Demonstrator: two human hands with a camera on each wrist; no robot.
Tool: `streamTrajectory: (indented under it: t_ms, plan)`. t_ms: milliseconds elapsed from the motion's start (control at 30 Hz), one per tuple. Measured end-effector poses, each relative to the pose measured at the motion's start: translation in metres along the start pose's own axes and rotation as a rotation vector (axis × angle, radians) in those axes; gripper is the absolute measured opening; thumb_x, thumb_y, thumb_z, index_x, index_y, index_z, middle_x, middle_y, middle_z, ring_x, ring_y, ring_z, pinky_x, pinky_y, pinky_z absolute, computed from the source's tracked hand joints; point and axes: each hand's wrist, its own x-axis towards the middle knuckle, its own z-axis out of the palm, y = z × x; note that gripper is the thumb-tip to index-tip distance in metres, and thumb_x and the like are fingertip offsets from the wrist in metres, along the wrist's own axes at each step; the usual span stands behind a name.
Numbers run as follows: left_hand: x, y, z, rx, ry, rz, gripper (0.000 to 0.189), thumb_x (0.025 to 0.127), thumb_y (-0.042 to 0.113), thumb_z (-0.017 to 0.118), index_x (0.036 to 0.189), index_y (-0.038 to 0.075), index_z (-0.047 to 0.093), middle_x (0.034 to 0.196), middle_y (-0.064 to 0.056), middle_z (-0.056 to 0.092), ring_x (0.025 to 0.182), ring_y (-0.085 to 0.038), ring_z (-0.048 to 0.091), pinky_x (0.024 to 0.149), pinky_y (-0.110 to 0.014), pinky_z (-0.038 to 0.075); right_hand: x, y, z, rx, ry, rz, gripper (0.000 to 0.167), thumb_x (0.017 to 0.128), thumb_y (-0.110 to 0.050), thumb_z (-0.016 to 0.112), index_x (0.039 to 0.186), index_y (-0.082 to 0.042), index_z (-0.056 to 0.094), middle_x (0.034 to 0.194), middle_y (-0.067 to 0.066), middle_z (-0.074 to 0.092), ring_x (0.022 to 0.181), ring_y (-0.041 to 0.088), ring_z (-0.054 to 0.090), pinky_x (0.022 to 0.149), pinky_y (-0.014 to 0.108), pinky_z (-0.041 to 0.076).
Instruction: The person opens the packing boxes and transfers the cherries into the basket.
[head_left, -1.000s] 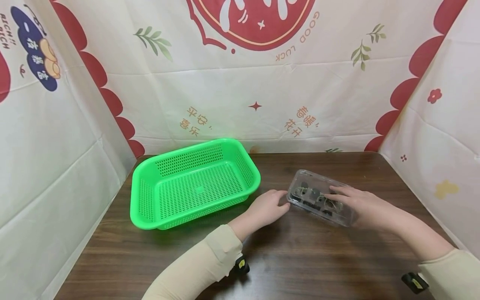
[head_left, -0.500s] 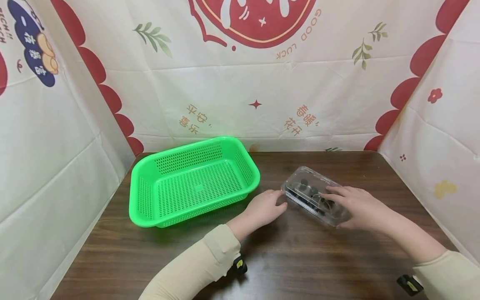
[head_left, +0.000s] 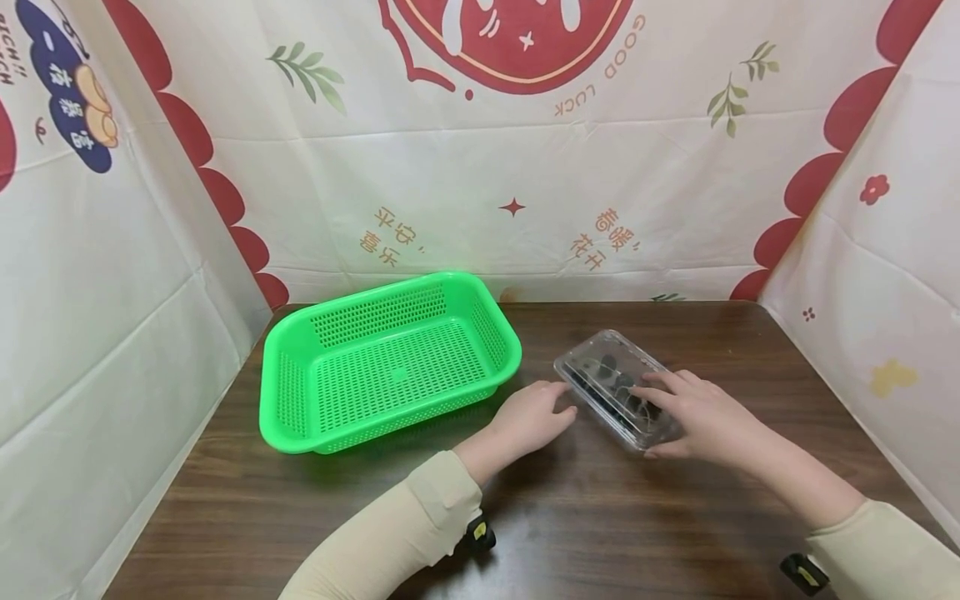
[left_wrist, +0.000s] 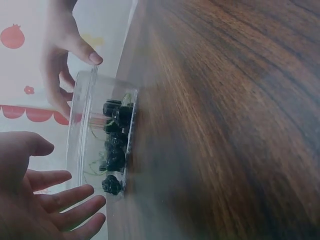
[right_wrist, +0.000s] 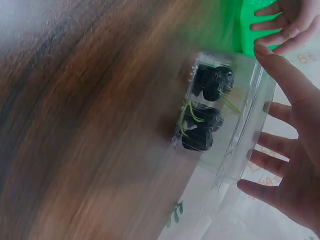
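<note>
A clear plastic box (head_left: 615, 387) with a lid lies on the brown table, right of the middle. Inside it are several dark, glossy lumps (left_wrist: 116, 145) with thin green stems, their kind unclear. My right hand (head_left: 697, 417) spreads over the near right end of the lid, fingertips on top and thumb at the near corner. In the right wrist view those fingers (right_wrist: 275, 192) look fairly straight. By the box's left end, my left hand (head_left: 525, 417) has its fingers extended and parted. Whether it touches the box is hard to tell.
A green perforated basket (head_left: 390, 362) stands on the table (head_left: 540, 517) to the left of the box, close to my left hand. Printed white cloth (head_left: 450, 167) closes off the back and both sides.
Under my right hand the box has shifted a little left and turned, its near right end swinging towards me. The right hand has moved left with it. My left hand has stayed almost still.
</note>
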Motion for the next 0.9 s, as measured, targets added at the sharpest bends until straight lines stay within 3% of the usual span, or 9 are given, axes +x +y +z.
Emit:
streamTrajectory:
  t_ms: [267,600,900]
  plan:
    - [-0.001,0.005,0.002,0.010,0.017,0.016,0.045,0.098,0.038,0.054,0.137,0.016,0.057,0.133,0.000,0.059,0.123,-0.013,0.052,0.100,-0.029,0.041,0.003,-0.010,0.004,-0.033,0.037,0.042,0.080,0.063,-0.052,0.086,0.127,-0.009,0.064,0.125,0.017,0.056,0.107,0.036,0.053,0.077,0.056,0.047]
    - [-0.004,0.012,0.003,-0.002,-0.015,-0.004,0.050,0.097,0.040,0.055,0.139,0.014,0.054,0.135,0.000,0.057,0.125,-0.013,0.051,0.101,-0.029,0.041,0.009,-0.025,0.003,-0.062,0.004,0.122,0.081,0.066,-0.054,0.084,0.128,-0.008,0.062,0.124,0.018,0.055,0.107,0.037,0.051,0.070,0.056,0.046]
    - [-0.008,0.019,0.004,0.012,-0.034,-0.007,0.057,0.095,0.043,0.058,0.143,0.012,0.050,0.130,-0.001,0.061,0.116,-0.012,0.057,0.095,-0.029,0.045,0.012,-0.030,0.003,-0.065,0.011,0.124,0.080,0.066,-0.052,0.084,0.129,-0.009,0.062,0.121,0.017,0.055,0.103,0.036,0.052,0.064,0.051,0.045]
